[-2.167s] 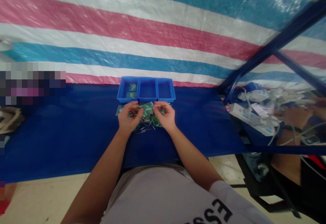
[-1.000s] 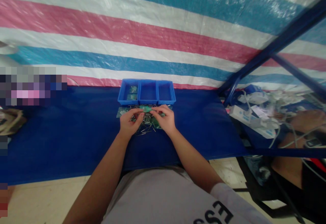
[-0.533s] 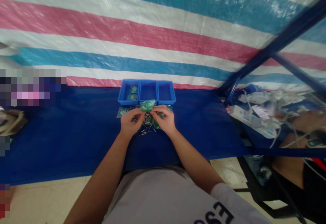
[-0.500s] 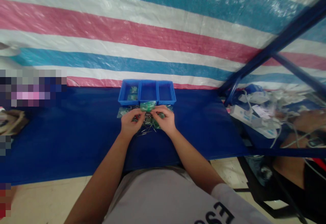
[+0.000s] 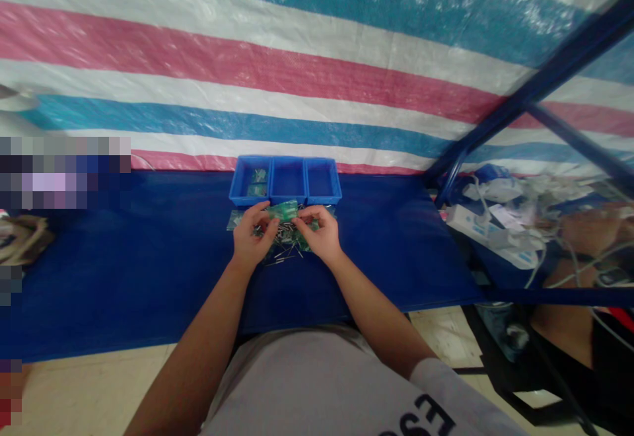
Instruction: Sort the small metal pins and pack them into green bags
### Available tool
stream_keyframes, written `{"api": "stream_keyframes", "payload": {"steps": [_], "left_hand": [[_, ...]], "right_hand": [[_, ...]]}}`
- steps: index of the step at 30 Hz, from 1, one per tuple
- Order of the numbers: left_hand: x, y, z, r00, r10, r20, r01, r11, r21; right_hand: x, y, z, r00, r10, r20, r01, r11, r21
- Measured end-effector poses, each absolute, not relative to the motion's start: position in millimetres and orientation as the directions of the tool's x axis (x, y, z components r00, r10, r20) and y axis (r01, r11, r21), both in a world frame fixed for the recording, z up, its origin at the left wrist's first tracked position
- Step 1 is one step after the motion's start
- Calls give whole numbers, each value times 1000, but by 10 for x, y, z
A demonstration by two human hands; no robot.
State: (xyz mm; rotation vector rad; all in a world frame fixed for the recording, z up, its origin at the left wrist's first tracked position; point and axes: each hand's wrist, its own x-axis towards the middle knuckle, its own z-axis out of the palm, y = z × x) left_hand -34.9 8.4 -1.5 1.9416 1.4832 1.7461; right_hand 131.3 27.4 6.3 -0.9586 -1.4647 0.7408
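A small clear plastic bag with a green tint [image 5: 283, 211] is held above a heap of small metal pins or rods [image 5: 286, 232]. My right hand [image 5: 319, 230] pinches its right end between thumb and fingers. At the bag's left end is my left hand [image 5: 251, 234], thumb and forefinger spread apart. The forefinger tip reaches the bag's edge; whether it touches is unclear. More flat clear bags [image 5: 234, 219] lie beside and under my hands, partly hidden. Just beyond are three joined blue bins; the left bin [image 5: 234, 185] contains small filled bags [image 5: 257, 189].
The blue table [image 5: 163, 257] spreads to both sides. A white power strip [image 5: 493, 236] with tangled cables lies at right, near another person's arm [image 5: 589, 224]. A blue metal frame [image 5: 545, 69] slants up there. Striped sheeting [image 5: 297, 66] hangs behind.
My left thumb and forefinger have parted from their pinch at the bag. The bag has shifted slightly left and tilted, while my right hand stays in place.
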Motion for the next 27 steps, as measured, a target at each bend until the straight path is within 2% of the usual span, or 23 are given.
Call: {"api": "stream_keyframes", "payload": {"steps": [9, 20, 27], "left_hand": [[-359, 84, 57, -87, 698, 711, 576, -546, 608], [-349, 86, 68, -2, 708, 706, 524, -600, 604], [-340, 77, 40, -77, 726, 683, 573, -529, 626]], "right_hand": [[1358, 270, 87, -135, 871, 473, 221, 492, -842], [1372, 281, 138, -118, 832, 542, 231, 554, -800], [1365, 275, 156, -109, 832, 544, 249, 552, -796]]}}
